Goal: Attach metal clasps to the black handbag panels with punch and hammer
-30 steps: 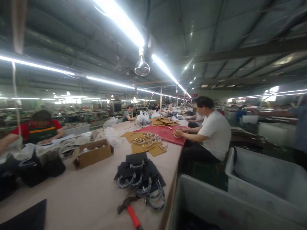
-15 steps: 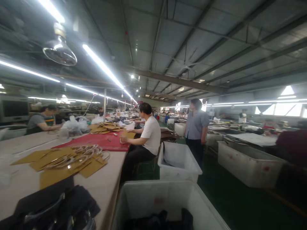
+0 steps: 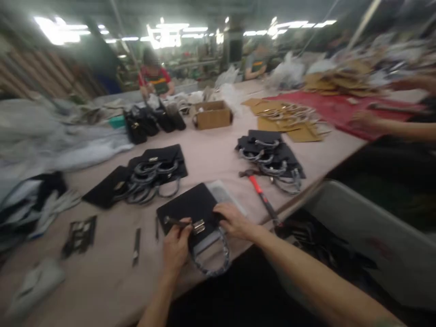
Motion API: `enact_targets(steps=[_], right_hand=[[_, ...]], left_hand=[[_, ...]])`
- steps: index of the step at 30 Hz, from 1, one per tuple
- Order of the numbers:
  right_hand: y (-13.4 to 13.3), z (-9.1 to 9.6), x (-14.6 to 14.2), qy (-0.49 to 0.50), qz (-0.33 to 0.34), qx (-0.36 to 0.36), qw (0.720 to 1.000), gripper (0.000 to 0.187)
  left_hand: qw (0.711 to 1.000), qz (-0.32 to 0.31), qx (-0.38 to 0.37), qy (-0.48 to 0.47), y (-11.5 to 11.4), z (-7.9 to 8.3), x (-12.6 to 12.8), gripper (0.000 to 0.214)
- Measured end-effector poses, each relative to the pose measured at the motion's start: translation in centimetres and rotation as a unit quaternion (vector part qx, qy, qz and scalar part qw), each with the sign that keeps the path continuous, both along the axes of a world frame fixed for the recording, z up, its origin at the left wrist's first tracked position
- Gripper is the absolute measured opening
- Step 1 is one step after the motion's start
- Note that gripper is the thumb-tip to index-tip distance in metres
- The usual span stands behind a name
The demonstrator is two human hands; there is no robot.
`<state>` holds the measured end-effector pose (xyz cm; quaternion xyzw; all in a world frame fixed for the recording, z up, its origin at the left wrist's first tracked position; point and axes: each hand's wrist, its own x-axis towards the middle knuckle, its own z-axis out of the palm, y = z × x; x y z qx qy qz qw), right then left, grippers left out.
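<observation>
black bag (image 3: pixel 189 204): on table (image 3: pixel 111 272), far edge slanting up rightward, between left hand (image 3: pixel 176 247) and right hand (image 3: pixel 235 221)
clasp (image 3: pixel 198 226): nearer left hand
left grip: pinching thin dark piece (image 3: pixel 172 221)
right grip: at bag's right edge, hold unclear

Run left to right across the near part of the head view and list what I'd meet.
Dark cluster with pale pieces → slim dark stick-shaped tool → left hand → shiny metal clasp on the flat black panel → right hand → hammer with red-and-black handle → large grey plastic bin.
</observation>
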<state>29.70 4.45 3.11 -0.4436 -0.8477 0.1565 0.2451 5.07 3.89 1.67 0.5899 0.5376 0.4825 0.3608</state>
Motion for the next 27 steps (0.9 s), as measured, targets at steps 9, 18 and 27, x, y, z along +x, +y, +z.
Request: enact_targets(steps=[9, 18, 27], right_hand=[[-0.4, -3.8, -2.0, 0.138, -0.009, 0.009, 0.99, 0.049], [0.2, -3.5, -0.9, 0.152, 0.001, 0.021, 0.988, 0.033], [0.7, -2.8, 0.5, 0.14, 0.053, -0.028, 0.988, 0.021]], left_hand=[[0.994, 0.046, -0.083, -0.054, -0.5, -0.5, -2.2, 0.024], [0.995, 0.044, -0.075, -0.048, 0.4, 0.9, -1.6, 0.018], [0.99, 0.004, -0.118, -0.074, 2.0, 0.9, 2.2, 0.018]])
